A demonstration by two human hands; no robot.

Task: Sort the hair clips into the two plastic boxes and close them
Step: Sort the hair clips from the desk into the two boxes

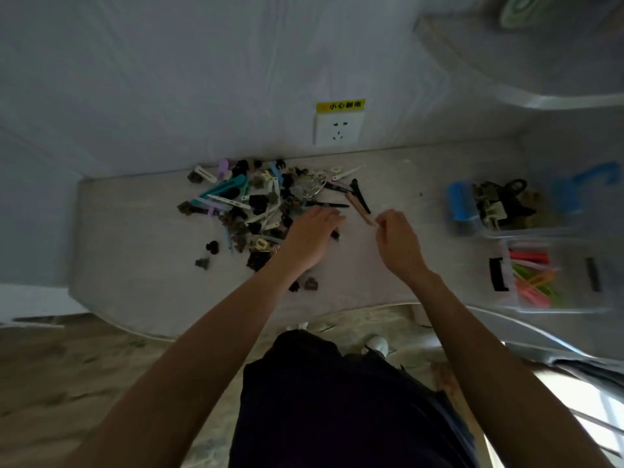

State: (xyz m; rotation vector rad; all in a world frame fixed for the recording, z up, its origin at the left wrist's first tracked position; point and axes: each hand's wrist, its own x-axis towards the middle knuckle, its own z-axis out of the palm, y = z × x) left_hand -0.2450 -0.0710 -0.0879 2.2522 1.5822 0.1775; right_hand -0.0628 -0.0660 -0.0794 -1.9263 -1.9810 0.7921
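Note:
A pile of hair clips (256,204), long flat ones and small claw ones, lies on the pale table (135,265) near the wall. My left hand (310,236) reaches palm down into the pile's right edge, and whether it grips anything is hidden. My right hand (396,238) pinches the end of a long tan clip (359,207). At the right stand two clear plastic boxes: the far box (456,228) holds dark and beige claw clips, and the near box (506,302) holds pink, green and orange long clips.
A wall socket (338,128) with a yellow label sits behind the pile. A blue lid piece (461,201) is at the far box's left side. The table's front edge (236,329) curves just before my body. Stray claw clips (305,284) lie near it.

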